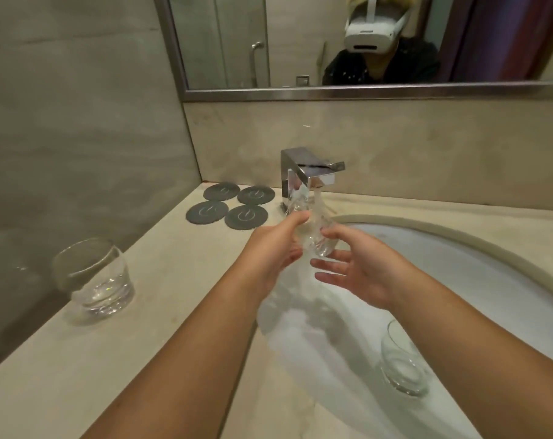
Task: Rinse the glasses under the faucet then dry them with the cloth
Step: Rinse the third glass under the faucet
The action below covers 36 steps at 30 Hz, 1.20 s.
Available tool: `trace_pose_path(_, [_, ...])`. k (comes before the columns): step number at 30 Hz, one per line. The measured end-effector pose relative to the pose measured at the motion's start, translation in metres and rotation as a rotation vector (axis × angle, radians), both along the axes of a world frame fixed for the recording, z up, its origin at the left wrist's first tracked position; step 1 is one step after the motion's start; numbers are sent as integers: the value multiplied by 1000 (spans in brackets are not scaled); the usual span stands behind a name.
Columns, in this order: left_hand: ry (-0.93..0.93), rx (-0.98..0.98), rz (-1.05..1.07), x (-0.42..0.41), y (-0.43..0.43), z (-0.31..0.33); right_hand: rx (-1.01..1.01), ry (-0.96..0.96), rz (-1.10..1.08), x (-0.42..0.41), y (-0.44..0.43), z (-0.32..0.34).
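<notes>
A clear glass (313, 231) is held under the running chrome faucet (307, 172), with water streaming into it. My left hand (275, 248) grips the glass from the left side. My right hand (354, 267) touches the glass on its right with index finger and thumb, while its other fingers are spread loosely. A second clear glass (93, 280) stands on the counter at the left. A third glass (402, 362) lies in the white sink basin (459, 258), partly behind my right forearm. No cloth is in view.
Several round grey coasters (234, 205) lie on the beige counter (161, 312) left of the faucet. A mirror (364, 42) hangs above the backsplash. A tiled wall closes the left side.
</notes>
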<state>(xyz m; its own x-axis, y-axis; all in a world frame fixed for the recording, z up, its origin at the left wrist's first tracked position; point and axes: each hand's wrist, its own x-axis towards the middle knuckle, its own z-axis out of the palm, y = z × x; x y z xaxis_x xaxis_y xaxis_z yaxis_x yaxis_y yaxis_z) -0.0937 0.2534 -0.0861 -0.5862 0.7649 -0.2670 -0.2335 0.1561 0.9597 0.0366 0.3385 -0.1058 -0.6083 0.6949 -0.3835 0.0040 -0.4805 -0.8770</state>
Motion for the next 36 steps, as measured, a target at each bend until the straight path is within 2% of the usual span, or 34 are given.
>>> trace_pose_path(4, [-61,25,5,-1,4,-6,-88,150,-64,-12,7,-6])
trace_pose_path(8, [14,-12,-61,-7,4,-14,-35,239,-125,-21,10,-11])
trace_pose_path(11, [326,-135,-100,-11,1,-16,161,207,-198,-26,13,-16])
trace_pose_path(15, [799,-99,-120,-14,-3,-20,663,-61,-223,-27,14,-22])
trace_pose_path(18, [972,-127,-216,-13,-1,-28,863,-188,-258,-30,11,-21])
trace_pose_path(23, [944,-78,-161,-9,1,-32,959,-196,-295,-32,7,-23])
trace_pose_path(32, [904,-64,-207,-7,5,-35,830,-130,-318,-30,11,-26])
trace_pose_path(36, [946,-33,-240,-8,3,-33,860,-164,-324,-30,13,-26])
